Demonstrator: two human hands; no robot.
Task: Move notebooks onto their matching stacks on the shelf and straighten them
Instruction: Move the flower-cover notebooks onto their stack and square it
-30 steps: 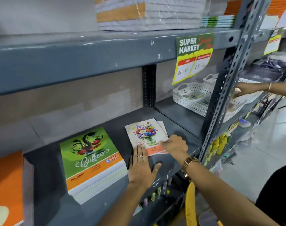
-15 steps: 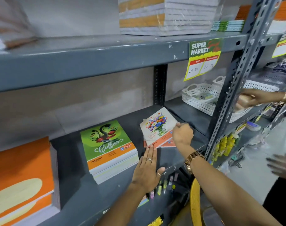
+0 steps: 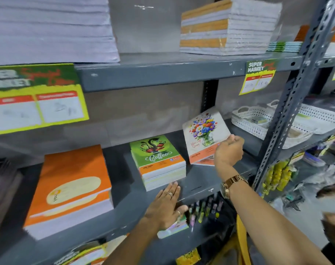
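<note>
We pinch with our right hand (image 3: 228, 152), thumb and fingers closed on the right edge of the flower-print notebook with the orange lower band (image 3: 205, 136). It is tilted up off the grey metal shelf (image 3: 203, 180), its lower edge down near the shelf and its cover leaning back toward the wall. Its long axis runs from about six o'clock up to twelve, leaning slightly toward eleven, with the printed vase upright. A gold metal wristwatch (image 3: 232, 185) circles that wrist.

Our left hand (image 3: 165, 205) lies flat on the front lip of the shelf, fingers together and straight, holding nothing; the fingertips (image 3: 173, 185) just touch the bottom front of the green glossy "Coffee" notebook stack (image 3: 159, 161). Two rings show on it.

The flower notebook sits at about three o'clock of the green stack, just beside it, with bare shelf between. At nine o'clock of the green stack, well apart, stands a thicker orange-covered stack with a cream oval label (image 3: 71, 188), its white page edges facing us.

At two o'clock, past the perforated grey steel upright (image 3: 292, 104), rest white latticed plastic baskets (image 3: 258, 123). A green-and-yellow paper price tag (image 3: 259, 76) hangs from the shelf above, where plastic-wrapped notebook bundles (image 3: 227, 27) sit. Below the front lip, a row of small pens (image 3: 203, 209) shows, blurred.
</note>
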